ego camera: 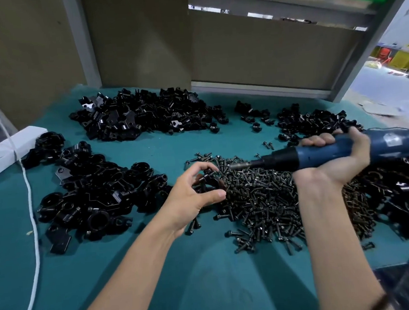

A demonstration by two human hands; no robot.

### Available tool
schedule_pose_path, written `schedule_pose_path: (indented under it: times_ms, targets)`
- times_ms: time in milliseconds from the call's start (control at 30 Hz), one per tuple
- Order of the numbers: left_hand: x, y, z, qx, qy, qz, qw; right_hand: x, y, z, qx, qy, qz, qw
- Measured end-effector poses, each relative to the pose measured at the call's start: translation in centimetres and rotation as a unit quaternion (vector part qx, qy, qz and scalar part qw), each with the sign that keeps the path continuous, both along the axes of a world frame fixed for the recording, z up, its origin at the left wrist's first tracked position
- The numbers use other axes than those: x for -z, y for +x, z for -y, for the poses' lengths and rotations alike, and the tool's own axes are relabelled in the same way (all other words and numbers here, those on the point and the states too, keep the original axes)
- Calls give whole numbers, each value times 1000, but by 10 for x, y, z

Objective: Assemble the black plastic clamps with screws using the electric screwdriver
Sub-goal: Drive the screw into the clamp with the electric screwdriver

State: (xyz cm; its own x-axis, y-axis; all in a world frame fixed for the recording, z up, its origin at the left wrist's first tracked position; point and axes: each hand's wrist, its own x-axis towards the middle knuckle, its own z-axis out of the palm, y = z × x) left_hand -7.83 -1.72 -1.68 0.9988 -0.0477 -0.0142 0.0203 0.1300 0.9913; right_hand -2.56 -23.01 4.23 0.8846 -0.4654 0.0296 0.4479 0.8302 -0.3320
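Note:
My left hand (196, 192) holds a black plastic clamp (209, 180) between curled fingers and thumb, just above the left edge of a big heap of dark screws (258, 199). My right hand (335, 156) grips a blue electric screwdriver (321, 156) that lies level. Its bit (240, 166) points left at the clamp, a short way from it. Piles of black clamp parts lie at the left (91, 195), the far middle (146, 113), the far right (316, 121) and the right edge (402, 188).
The work surface is a teal mat (134, 270). A white cord (32, 217) runs down the left side from a white block (9, 148). Brown panels and a metal frame (261, 86) close off the back. Loose screws (268, 145) lie beyond the heap.

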Motion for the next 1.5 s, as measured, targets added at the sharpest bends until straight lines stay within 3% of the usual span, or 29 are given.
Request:
schedule_pose_path:
  times_ms: [33, 100, 233, 533, 900, 1500]
  targets:
    - [1, 1, 0, 4, 4, 2, 1000, 7, 1, 8, -12, 35, 19, 999]
    - [2, 0, -1, 7, 13, 8, 1000, -10, 4, -15, -63, -29, -16, 997]
    - [-2, -2, -3, 21, 62, 7, 998, -4, 9, -17, -87, -34, -3, 996]
    - [-7, -4, -17, 57, 85, -2, 995, 0, 14, -29, -99, 4, -29, 995]
    - [-10, -4, -31, 70, 175, 23, 982, 9, 13, -41, -99, 16, -49, 994]
    - [-10, -6, -27, 54, 191, 20, 980, 11, 12, -43, -97, 26, -56, 993]
